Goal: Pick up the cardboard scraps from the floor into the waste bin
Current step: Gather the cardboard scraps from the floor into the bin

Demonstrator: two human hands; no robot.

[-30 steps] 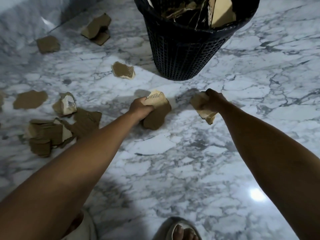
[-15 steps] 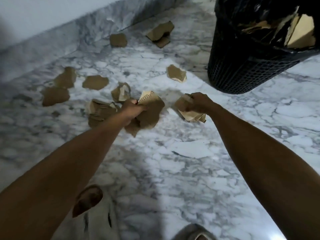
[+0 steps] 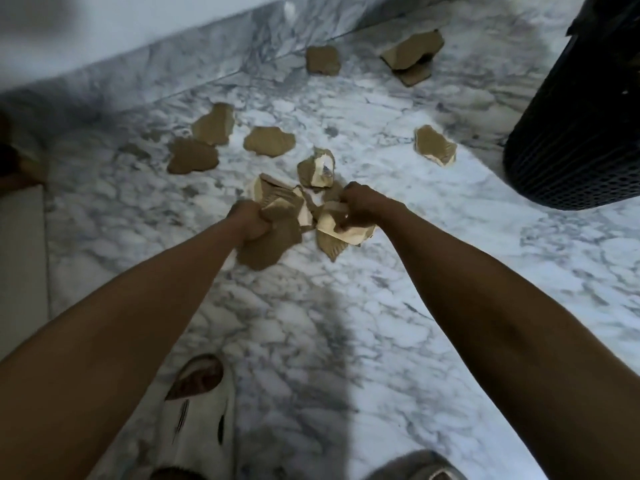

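— How are the hands sitting on your feed?

— I'm seeing both arms stretching forward and down, nearly straight, converging over the marble floor (image 3: 398, 278). The left hand (image 3: 248, 221) is curling into a fist around a large brown cardboard piece (image 3: 273, 237), which is hanging below the knuckles. The right hand (image 3: 360, 206) is clenching a crumpled pale scrap (image 3: 346, 230), fingers wrapping over its top.

— And the remaining scraps?

— I'm counting loose pieces lying flat beyond the hands: a folded one (image 3: 317, 169) just past the knuckles, three brown ones (image 3: 268, 142) further left, one (image 3: 434, 145) lying between the hands and the bin, and more near the wall's marble skirting (image 3: 412, 51).

— The bin?

— The black mesh waste bin (image 3: 575, 133) is standing at the right edge, well apart from both hands. A slippered foot (image 3: 201, 410) is showing at the bottom.
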